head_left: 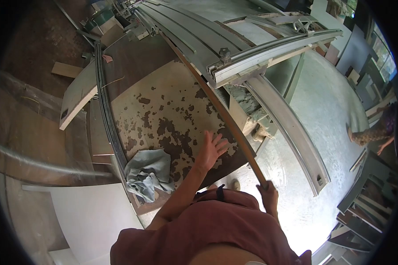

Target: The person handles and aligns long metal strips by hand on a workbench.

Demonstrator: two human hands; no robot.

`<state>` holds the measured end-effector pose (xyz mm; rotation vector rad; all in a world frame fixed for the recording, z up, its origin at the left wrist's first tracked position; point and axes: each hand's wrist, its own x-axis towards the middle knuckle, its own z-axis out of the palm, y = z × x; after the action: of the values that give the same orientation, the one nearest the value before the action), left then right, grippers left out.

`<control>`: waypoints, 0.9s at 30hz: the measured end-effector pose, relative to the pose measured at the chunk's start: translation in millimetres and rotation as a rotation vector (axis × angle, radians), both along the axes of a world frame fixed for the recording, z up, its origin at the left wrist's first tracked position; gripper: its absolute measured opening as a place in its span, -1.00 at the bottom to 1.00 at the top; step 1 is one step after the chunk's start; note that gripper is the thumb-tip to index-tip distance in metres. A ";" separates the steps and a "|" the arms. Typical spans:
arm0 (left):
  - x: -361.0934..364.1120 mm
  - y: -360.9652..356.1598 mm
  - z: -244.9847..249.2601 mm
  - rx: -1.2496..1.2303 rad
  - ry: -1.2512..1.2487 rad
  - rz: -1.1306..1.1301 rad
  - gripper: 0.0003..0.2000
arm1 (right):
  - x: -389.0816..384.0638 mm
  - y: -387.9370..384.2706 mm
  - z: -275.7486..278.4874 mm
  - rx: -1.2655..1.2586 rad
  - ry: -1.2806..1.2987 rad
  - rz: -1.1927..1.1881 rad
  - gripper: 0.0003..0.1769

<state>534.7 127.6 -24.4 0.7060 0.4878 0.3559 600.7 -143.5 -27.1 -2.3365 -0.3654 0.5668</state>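
My left hand [211,151] is held over a worn table board [135,121] with peeling dark patches, its fingers spread and nothing in them. At the lower right, my right hand [268,195] is closed around the near end of a long, narrow brown wooden strip [227,115]. The strip runs away from me along the board's right edge, beside the metal sliding table [194,33]. A crumpled grey cloth [149,172] lies at the board's near left corner, left of my left forearm.
A metal crosscut fence [274,57] with a black knob [224,54] crosses the sliding table. Below it a curved-looking metal arm [292,130] extends toward me. A white panel [93,205] is at lower left. Board offcuts [371,212] lean at right, near another person [373,132].
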 end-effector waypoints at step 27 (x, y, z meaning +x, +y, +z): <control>-201.9 13.5 15.4 0.032 0.020 0.421 -0.26 | 102.5 214.9 -29.5 -0.133 -0.149 0.180 -0.51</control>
<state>332.8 141.1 -8.9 0.6353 0.6522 0.7529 703.1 71.3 -56.6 -2.4980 -0.6299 0.5162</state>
